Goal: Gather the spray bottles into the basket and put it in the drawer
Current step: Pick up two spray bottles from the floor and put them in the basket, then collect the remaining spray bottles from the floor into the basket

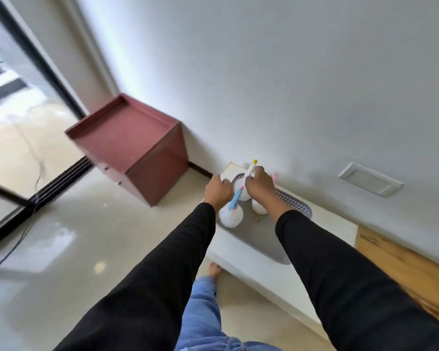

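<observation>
Two hands are curled: right hand pinches the yellow-tipped bottle, axis toward one o'clock; left hand grips the blue-nozzled bottle over the basket.

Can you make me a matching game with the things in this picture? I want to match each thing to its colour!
Things:
1. square cabinet with a raised rim
2. perforated plastic basket
3. long sleeves on both arms
4. plank beside the white shelf

Colours:
A. black
B. wood yellow-brown
C. dark red
D. grey

Pairs: 1-C, 2-D, 3-A, 4-B
</observation>
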